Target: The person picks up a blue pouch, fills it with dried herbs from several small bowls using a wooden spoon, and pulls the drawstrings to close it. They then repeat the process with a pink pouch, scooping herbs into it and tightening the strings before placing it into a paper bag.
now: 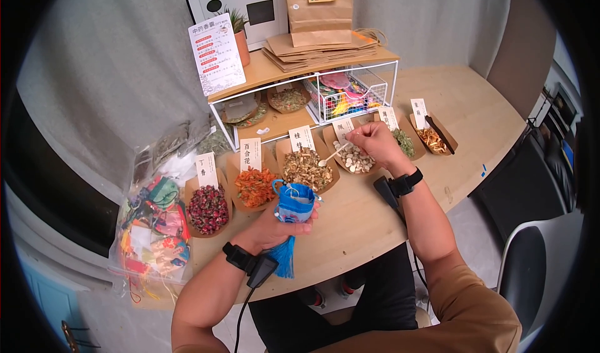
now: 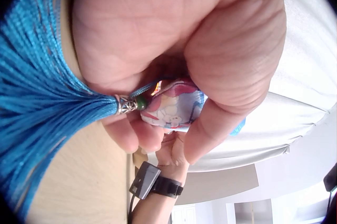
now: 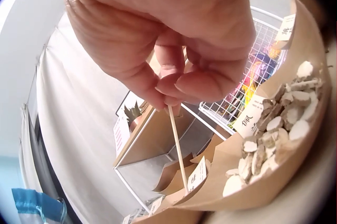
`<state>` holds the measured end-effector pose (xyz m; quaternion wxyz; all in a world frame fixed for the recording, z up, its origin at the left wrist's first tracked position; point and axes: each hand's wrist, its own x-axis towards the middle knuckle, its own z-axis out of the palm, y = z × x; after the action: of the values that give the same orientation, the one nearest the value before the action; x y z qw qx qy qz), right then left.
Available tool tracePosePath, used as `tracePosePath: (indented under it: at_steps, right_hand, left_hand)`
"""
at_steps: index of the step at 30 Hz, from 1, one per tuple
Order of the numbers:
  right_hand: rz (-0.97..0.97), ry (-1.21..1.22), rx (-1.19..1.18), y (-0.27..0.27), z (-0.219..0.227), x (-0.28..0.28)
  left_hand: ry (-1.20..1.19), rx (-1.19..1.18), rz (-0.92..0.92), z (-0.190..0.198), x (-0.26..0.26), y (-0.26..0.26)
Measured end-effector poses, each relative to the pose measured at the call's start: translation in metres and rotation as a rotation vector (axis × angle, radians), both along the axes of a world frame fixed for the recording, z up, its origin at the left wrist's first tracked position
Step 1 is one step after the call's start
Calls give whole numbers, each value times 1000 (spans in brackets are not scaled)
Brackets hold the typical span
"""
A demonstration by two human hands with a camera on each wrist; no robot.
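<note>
A blue drawstring pouch (image 1: pixel 295 204) with a blue tassel (image 1: pixel 283 257) is gripped in my left hand (image 1: pixel 272 230), its mouth facing up. In the left wrist view, the fingers and thumb curl round the patterned pouch (image 2: pixel 176 109). My right hand (image 1: pixel 379 145) pinches the thin handle of a small wooden spoon (image 1: pixel 329 156) above the trays of brown chips (image 1: pixel 307 168) and pale slices (image 1: pixel 355 159). The right wrist view shows the handle (image 3: pixel 178 147) between thumb and fingers; its bowl is hidden there.
Paper trays of rosebuds (image 1: pixel 208 209), orange petals (image 1: pixel 255 186), green leaves (image 1: pixel 403 142) and yellowish pieces (image 1: pixel 433 140) line the table. Behind stands a wooden shelf (image 1: pixel 300 71) with a wire basket (image 1: pixel 350 103) and paper bags (image 1: pixel 319 15). A plastic bag of pouches (image 1: pixel 156 228) lies left.
</note>
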<state>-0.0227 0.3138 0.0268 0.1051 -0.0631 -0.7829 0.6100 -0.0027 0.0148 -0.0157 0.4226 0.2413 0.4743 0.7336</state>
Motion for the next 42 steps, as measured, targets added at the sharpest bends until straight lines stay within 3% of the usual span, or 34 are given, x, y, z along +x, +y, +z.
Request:
tracePosePath:
  at_steps: [3,10,16,22,42]
  right_hand:
    - [28,-1,81,-4,0,2]
    - [189,-122,18,-4,-4,2]
    - [130,-167,-6,-5,-3,2]
    - [202,-101,63,3,-2,1]
    - [196,-199,-117,3,-7,-2]
  left_hand:
    - [-8,7,-10,-1,-1,-1]
    - [-16,13,-7,-3,0,-1]
    - [-13,15,-22,-1,0,-1]
    - [-7,6,-24,0,0,-1]
    - [-20,17,-45,-3,-3,-2]
